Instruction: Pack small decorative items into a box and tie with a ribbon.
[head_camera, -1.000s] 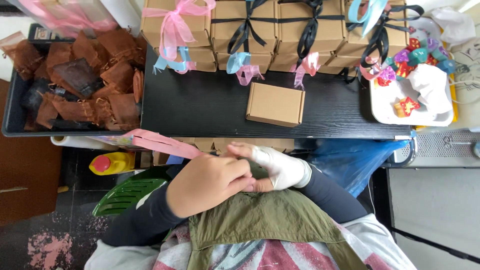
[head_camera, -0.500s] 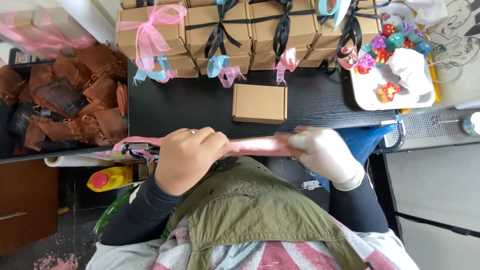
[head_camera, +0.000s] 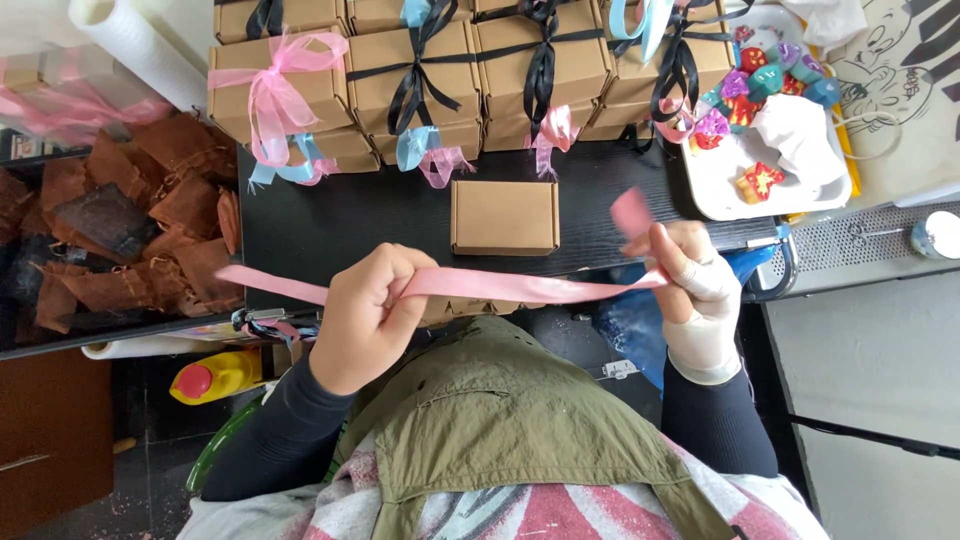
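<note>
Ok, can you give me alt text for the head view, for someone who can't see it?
A person's left hand and bandaged right hand hold a pink ribbon stretched between them above a black table. A plain small cardboard box lies just beyond the ribbon, with ribbon-tied boxes stacked behind it and brown pouches to the left.

This is looking like a small gift-packing workstation, the kind found in a craft shop or home business. Rows of brown cardboard boxes (head_camera: 470, 60), tied with pink, black and pale blue ribbons, are crowding the far edge of a black table (head_camera: 340, 215), and one plain untied box (head_camera: 505, 217) is sitting alone nearer the person. A tray (head_camera: 120, 235) of brown pouches is lying to one side, and a white tray (head_camera: 770, 185) is holding colourful little trinkets.
</note>
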